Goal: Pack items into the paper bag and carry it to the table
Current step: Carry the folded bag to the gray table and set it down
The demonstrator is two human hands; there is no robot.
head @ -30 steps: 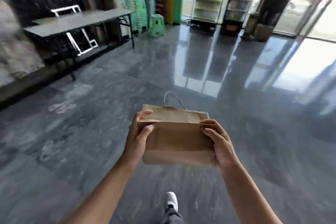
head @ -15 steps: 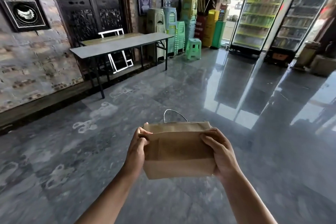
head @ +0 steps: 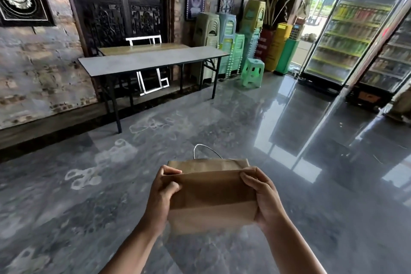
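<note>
Polished grey floor (head: 244, 118) runs ahead to one grey table (head: 153, 60), well apart from me; I judge the carry underway; my left hand (head: 163, 193) and right hand (head: 264, 198) clasp one paper bag (head: 211, 198) by its sides; next, walk over, set it down.

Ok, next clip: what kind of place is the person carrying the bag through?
Probably a small eatery or shop front. Glass-door drink fridges stocked with bottles stand by the entrance, stacks of plastic stools line the brick wall, and a grey folding table sits ahead. Both hands grip the paper bag.
</note>
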